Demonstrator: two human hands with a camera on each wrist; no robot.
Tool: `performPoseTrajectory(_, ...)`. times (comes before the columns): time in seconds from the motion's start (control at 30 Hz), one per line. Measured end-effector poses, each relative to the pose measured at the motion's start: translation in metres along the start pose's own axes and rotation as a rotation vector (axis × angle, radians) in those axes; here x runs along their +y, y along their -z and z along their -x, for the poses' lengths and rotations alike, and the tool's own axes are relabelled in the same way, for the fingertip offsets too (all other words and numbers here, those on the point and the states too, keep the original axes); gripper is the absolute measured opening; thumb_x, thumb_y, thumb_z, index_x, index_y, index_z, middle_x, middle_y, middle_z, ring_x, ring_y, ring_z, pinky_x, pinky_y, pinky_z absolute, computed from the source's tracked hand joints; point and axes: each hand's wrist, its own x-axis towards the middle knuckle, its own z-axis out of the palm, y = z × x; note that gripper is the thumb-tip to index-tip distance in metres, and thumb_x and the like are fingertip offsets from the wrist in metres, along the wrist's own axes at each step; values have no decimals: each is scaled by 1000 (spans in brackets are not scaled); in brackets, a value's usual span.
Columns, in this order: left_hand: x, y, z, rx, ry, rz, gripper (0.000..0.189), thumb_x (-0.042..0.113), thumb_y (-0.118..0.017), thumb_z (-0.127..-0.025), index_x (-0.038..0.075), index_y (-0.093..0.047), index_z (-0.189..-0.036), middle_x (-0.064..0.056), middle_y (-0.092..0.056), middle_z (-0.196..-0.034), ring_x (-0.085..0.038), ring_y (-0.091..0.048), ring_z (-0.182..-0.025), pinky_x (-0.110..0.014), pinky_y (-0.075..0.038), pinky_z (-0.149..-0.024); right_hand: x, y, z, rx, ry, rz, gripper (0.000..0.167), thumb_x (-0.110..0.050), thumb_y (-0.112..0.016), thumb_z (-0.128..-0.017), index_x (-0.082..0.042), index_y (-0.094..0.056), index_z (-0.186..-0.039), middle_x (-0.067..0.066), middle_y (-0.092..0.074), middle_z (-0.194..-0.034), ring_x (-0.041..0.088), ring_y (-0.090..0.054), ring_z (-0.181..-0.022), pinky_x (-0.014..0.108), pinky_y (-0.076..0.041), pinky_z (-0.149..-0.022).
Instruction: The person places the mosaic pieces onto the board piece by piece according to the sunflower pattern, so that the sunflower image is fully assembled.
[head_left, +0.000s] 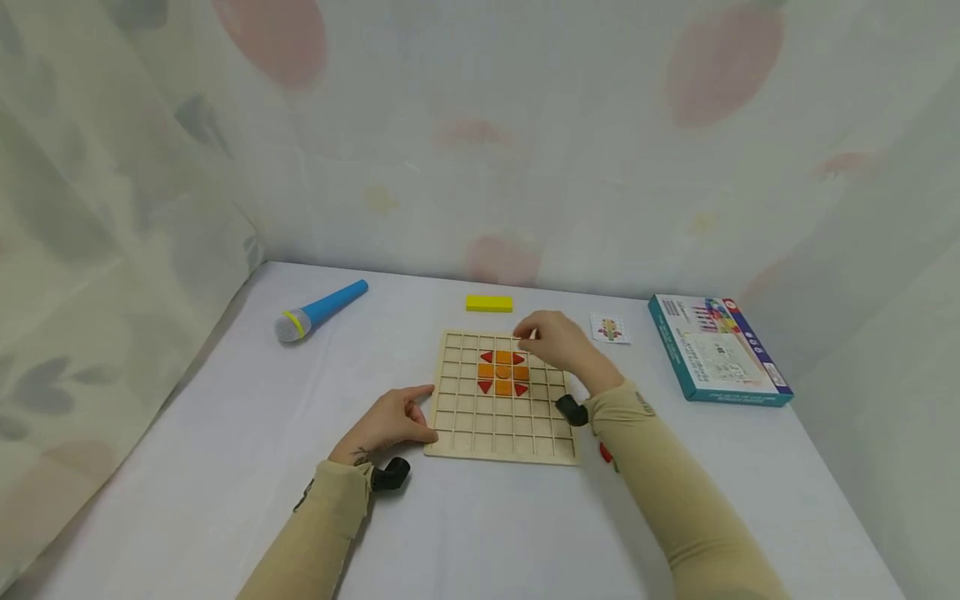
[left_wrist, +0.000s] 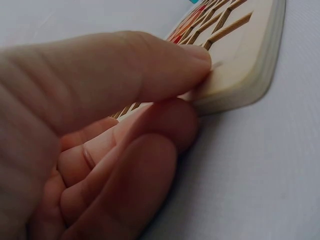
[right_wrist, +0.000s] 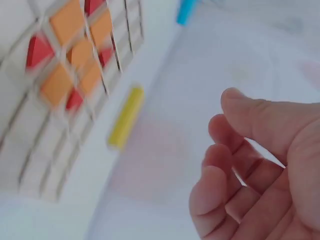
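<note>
A pale wooden grid board (head_left: 480, 425) lies on the table. Near its middle sit several orange squares (head_left: 504, 357) around an orange round piece (head_left: 503, 372), with red triangles (head_left: 485, 387) at the corners of this pattern. My left hand (head_left: 390, 423) grips the board's left edge near the front corner. In the left wrist view its thumb (left_wrist: 165, 65) lies on top of the board and the index fingertip meets the edge. Over the board's back right part is my right hand (head_left: 557, 340). The right wrist view shows its fingers (right_wrist: 210, 192) loosely bent, holding nothing.
A yellow block (head_left: 489, 303) lies behind the board. Back left is a blue toy microphone (head_left: 322, 311). A small picture card (head_left: 610, 328) and a flat teal box (head_left: 720, 350) lie to the right. Red pieces (head_left: 606, 452) are partly hidden by my right forearm.
</note>
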Motion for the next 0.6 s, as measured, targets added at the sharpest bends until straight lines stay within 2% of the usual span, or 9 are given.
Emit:
performPoseTrajectory(0.17,-1,1,-2,-1,8,-11,87,12,-83,-64,8,-40,-140,-6,-63,-70,-13,-49,-57,-25,-38,-53,40,28,38,72,-113,41,24,-16,-60,-89,-6,-67,-109,8,-64,-97,21,-55,-83,33,-46,-68)
performPoseTrajectory(0.27,0,3,-2,8,10,-10,87,12,-83,-64,8,-40,-140,-6,-63,-70,-13,-49,-57,-25,-37,-52,66,32,61,39,-205,62,26,-16,-60,-89,-3,-66,-110,11,-64,-99,23,-55,-84,34,-47,-69)
performPoseTrajectory(0.47,0,4,-2,2,2,-24,89,13,-83,-64,7,-39,-141,-5,-64,-68,-12,-49,-55,-24,-37,-52,105,13,101,-91,-391,52,30,-19,-63,-87,-2,-65,-112,12,-62,-99,22,-53,-83,34,-48,-69)
performPoseTrajectory(0.6,0,2,-2,-8,-2,-32,89,14,-83,-64,6,-38,-141,-4,-64,-68,-11,-48,-55,-25,-39,-55,112,-7,120,-109,-436,53,33,-27,-67,-84,-4,-67,-108,8,-63,-95,20,-52,-81,33,-47,-67)
